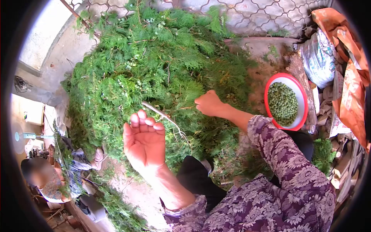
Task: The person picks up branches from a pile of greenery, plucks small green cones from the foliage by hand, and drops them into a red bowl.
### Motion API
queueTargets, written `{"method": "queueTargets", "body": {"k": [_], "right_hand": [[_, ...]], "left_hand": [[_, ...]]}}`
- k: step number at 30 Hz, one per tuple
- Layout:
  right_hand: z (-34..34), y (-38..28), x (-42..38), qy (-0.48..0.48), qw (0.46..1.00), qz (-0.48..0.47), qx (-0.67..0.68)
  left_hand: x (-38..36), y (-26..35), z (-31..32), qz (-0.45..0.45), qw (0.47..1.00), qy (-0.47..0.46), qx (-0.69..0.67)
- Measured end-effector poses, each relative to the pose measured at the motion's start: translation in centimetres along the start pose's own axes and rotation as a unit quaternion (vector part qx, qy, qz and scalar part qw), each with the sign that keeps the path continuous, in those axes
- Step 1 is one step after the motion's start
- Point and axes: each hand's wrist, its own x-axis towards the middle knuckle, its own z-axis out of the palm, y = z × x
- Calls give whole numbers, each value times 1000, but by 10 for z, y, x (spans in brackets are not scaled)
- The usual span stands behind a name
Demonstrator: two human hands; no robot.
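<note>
My left hand (145,147) is held palm up above the greenery, its fingers slightly curled and apart, with nothing visible in the palm. My right hand (209,104) is closed over the middle of the pile, and a thin evergreen twig (188,107) runs to its fingertips. Below both hands lies a big heap of cut evergreen branches (166,73) with feathery green leaves and small pale cones. A bare, pale stick (156,110) rests on the heap between my hands. To the right of my right hand stands a red-rimmed white basin (306,102) holding many small green cones (282,102).
A wire mesh (262,17) borders the back. At the right are a stuffed white sack (319,58), an orange sheet (349,85) and stacked wood. Another person (50,181) sits at the lower left among branches, near a fan (18,137).
</note>
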Motion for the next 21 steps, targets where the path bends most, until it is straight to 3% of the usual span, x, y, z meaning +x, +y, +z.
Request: {"method": "queueTargets", "body": {"k": [2,9,21], "right_hand": [[-24,1,-18,2,1000,-10,-11],[-66,19,-96,30,995,-51,-85],[-118,31,-175,222,968,56,101]], "left_hand": [[1,2,-5,-19,998,-57,-9],[1,-10,-1,-45,996,-76,-4],[2,-62,18,-82,989,-83,90]]}}
